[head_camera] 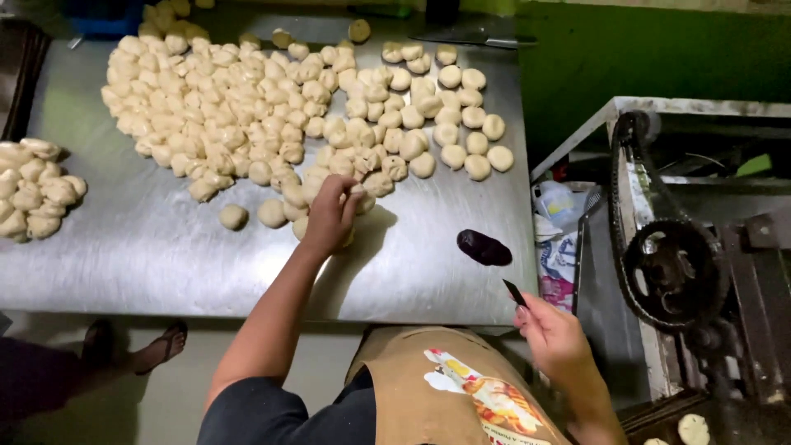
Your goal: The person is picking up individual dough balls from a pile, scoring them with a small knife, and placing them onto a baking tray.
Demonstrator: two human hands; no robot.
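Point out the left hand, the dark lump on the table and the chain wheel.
left hand [331, 216], head view, back of the hand.
dark lump [484, 247], head view, its middle.
chain wheel [671, 272], head view, its hub.

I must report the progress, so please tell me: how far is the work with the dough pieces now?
Done: many dough balls already lie on the steel table, with rounder ones in rows at the right. In hand: the left hand grips a piece at the pile's near edge; the right hand holds a small dark blade. Left: most of the pile looks rough, unsorted.
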